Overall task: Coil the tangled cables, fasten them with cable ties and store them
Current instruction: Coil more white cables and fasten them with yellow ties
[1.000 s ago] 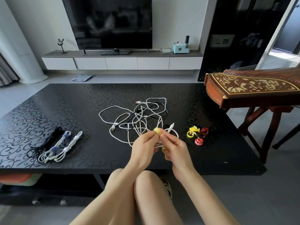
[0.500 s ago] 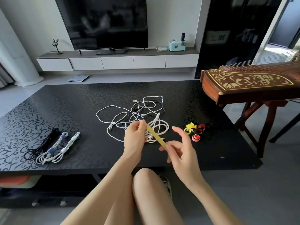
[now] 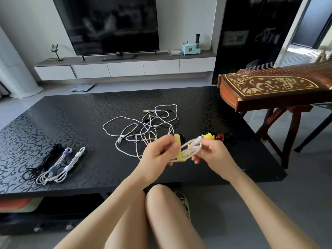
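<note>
On the black patterned counter (image 3: 71, 119), 3 finished bundles (image 3: 52, 168) are laid well to the left of the tangle (image 3: 143, 126): 1 black and 2 white, each fastened with ties. The tangle of white and black cables is spread in the middle of the counter, loose and unfastened.

Just in front of the tangle, toward its right, a white coil (image 3: 195, 146) is held above the counter between both hands. The left hand (image 3: 158, 153) is placed at the coil's left end with fingers curled, and the yellow cable tie (image 3: 178, 144) is pinched there against the loops. The tie is bent under the coil, with its upper end standing up beside the thumb. The right hand (image 3: 213, 154) is closed round the coil's right end, where a white plug is seen above the fingers. The coil is spanned between the 2 hands and touched by both.

Right of the tangle, just beyond the right hand, spare ties (image 3: 209, 136) in yellow and red are seen on the counter, partly hidden by the knuckles. Far right of the tangle, past the counter's edge, a wooden zither (image 3: 269, 90) is set on its stand.
</note>
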